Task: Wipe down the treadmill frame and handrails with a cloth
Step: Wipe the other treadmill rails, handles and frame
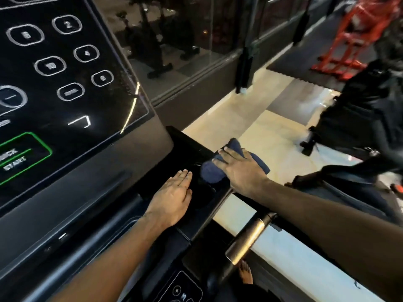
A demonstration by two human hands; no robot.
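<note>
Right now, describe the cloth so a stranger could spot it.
Find the treadmill console with white-outlined number buttons. On the black tray at its lower right, the right hand presses a bunched cloth. It alone is soft and dark blue amid hard black plastic.

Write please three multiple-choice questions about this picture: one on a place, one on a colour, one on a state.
1. Where does the cloth lie?
A. on the floor
B. on the black side tray of the console
C. over the handrail

2. What colour is the cloth?
A. dark blue
B. white
C. red

3. How is the left hand?
A. gripping the cloth
B. flat on the tray, fingers straight
C. closed in a fist

Answers: B, the right hand presses it onto the tray; A, its folds show dark blue; B, its straight fingers rest on the black surface.
</note>
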